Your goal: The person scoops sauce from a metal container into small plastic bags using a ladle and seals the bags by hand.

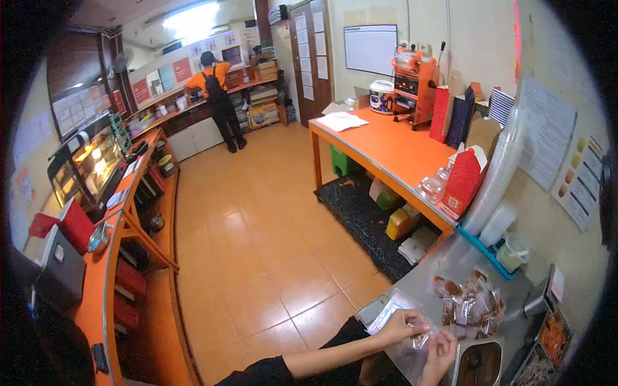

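Over the steel counter point(438, 257), my left hand point(402, 327) is closed with its fingertips pinching a small clear plastic bag point(418, 342). My right hand point(440, 355) is close beside it, fingers curled at the bag's other side; the bag's contents are hard to make out. Just beyond the hands lies a heap of knotted clear bags of brown sauce point(473, 307). Flat clear plastic bags point(394, 305) lie by my left wrist. Right of my right hand stands a metal pan point(478, 365) of dark brown sauce with a utensil in it.
Metal trays of shredded food point(552, 338) stand at the right edge. A blue tray point(488, 252) bears stacked clear cups point(496, 174). An orange table point(399, 145) holds an orange sealing machine point(413, 87) and red boxes point(465, 183). Another person point(219, 96) stands at the far counter.
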A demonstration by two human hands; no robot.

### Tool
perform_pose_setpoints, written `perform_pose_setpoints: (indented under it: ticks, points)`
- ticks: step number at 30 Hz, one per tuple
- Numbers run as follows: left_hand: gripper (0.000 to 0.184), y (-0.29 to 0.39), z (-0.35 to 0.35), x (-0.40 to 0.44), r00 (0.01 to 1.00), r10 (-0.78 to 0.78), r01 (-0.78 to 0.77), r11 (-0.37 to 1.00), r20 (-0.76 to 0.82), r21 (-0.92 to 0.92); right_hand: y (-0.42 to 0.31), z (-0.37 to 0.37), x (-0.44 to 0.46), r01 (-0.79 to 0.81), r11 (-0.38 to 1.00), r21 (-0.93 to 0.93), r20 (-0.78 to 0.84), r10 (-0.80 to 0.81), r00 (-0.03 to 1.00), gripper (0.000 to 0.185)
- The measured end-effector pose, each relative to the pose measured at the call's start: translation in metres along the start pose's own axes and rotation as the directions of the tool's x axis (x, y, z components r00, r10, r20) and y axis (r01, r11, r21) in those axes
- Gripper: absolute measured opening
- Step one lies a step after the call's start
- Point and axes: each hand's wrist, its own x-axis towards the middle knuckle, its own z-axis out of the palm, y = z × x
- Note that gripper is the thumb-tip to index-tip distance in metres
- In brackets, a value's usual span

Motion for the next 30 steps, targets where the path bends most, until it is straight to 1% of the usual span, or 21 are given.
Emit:
perform_pose_setpoints:
  ticks: [1,2,4,6,8,9,10,11,12,14,16,17,19,21,22,24,25,26,28,29,30]
  points:
    - [0.026,0.003,0.0,0.0,0.999,0.032,-0.032,0.999,0.006,-0.005,0.005,-0.008,0.004,-0.228,0.971,0.069,0.123,0.218,0.968,0.02]
    - [0.026,0.005,0.0,-0.001,0.999,0.038,-0.038,0.999,0.002,-0.001,-0.011,-0.005,0.0,-0.225,0.972,0.072,0.129,0.214,0.968,0.02]
    - [0.029,0.006,0.002,-0.001,1.0,-0.003,0.003,0.999,-0.003,0.04,-0.055,0.002,-0.013,0.125,0.99,-0.057,0.01,-0.125,0.992,0.018]
    - [0.031,0.008,0.005,0.0,1.0,-0.005,0.005,0.997,0.0,0.078,-0.061,0.0,-0.013,0.11,0.994,-0.028,-0.045,-0.111,0.993,0.023]
    - [0.034,-0.001,0.012,0.005,0.992,0.124,-0.113,0.97,-0.037,0.214,-0.073,0.001,-0.014,0.177,0.984,-0.017,-0.071,-0.178,0.982,0.024]
    - [0.029,-0.002,0.008,0.009,0.998,0.059,-0.07,0.848,0.039,0.525,-0.078,0.002,-0.014,0.228,0.968,-0.101,-0.081,-0.236,0.968,0.024]
    - [0.029,-0.005,0.011,0.007,0.997,0.063,-0.074,0.849,0.04,0.523,-0.075,0.0,-0.012,0.232,0.967,-0.102,-0.081,-0.24,0.967,0.024]
    - [0.03,-0.002,0.02,0.002,0.956,0.287,-0.159,0.689,-0.065,0.707,-0.071,-0.004,-0.009,0.265,0.923,-0.278,-0.045,-0.288,0.957,0.02]
    - [0.033,0.002,0.027,-0.002,0.852,0.512,-0.176,0.481,-0.113,0.859,-0.069,-0.006,-0.007,0.294,0.847,-0.442,-0.002,-0.329,0.944,0.016]
    - [0.042,0.009,0.025,-0.002,0.89,0.453,-0.216,0.516,-0.05,0.829,-0.074,-0.006,-0.006,0.344,0.793,-0.504,0.066,-0.361,0.93,0.012]
    - [0.033,0.013,0.019,0.001,0.897,0.396,-0.424,0.65,0.195,0.631,-0.084,-0.002,-0.007,0.393,0.733,-0.555,0.141,-0.383,0.913,0.01]
    - [0.033,0.008,0.015,0.004,0.898,0.397,-0.422,0.65,0.192,0.632,-0.088,0.0,-0.009,0.389,0.763,-0.516,0.15,-0.366,0.918,0.012]
    - [0.02,-0.002,0.009,0.013,0.88,0.422,-0.474,0.751,0.217,0.459,-0.09,-0.003,-0.009,0.385,0.791,-0.475,0.159,-0.353,0.922,0.014]
    - [0.018,0.012,0.008,0.012,0.865,0.438,-0.5,0.71,0.245,0.495,-0.09,-0.011,-0.008,0.327,0.855,-0.404,0.291,-0.219,0.931,0.014]
    - [0.015,0.018,0.007,0.011,0.852,0.448,-0.521,0.67,0.271,0.529,-0.092,-0.014,-0.009,0.327,0.854,-0.404,0.289,-0.22,0.932,0.014]
    - [0.015,0.031,0.011,0.004,0.82,0.501,-0.559,0.593,0.279,0.579,-0.11,-0.015,-0.013,0.388,0.776,-0.498,0.411,-0.182,0.893,0.01]
    - [0.016,0.036,0.016,-0.001,0.784,0.549,-0.589,0.511,0.29,0.626,-0.109,-0.015,-0.013,0.387,0.776,-0.498,0.412,-0.181,0.893,0.01]
    - [0.016,0.042,0.023,-0.006,0.784,0.549,-0.59,0.51,0.291,0.626,-0.108,-0.015,-0.013,0.389,0.787,-0.479,0.408,-0.193,0.892,0.01]
    - [0.018,0.051,0.034,-0.015,0.794,0.596,-0.519,0.56,0.122,0.646,-0.102,-0.016,-0.012,0.391,0.798,-0.458,0.403,-0.206,0.892,0.01]
    - [0.018,0.051,0.033,-0.015,0.793,0.596,-0.52,0.558,0.123,0.647,-0.099,-0.018,-0.01,0.433,0.778,-0.456,0.394,-0.26,0.882,0.012]
    - [0.016,0.049,0.031,-0.015,0.796,0.561,-0.542,0.495,0.226,0.679,-0.097,-0.019,-0.009,0.473,0.756,-0.453,0.383,-0.313,0.869,0.013]
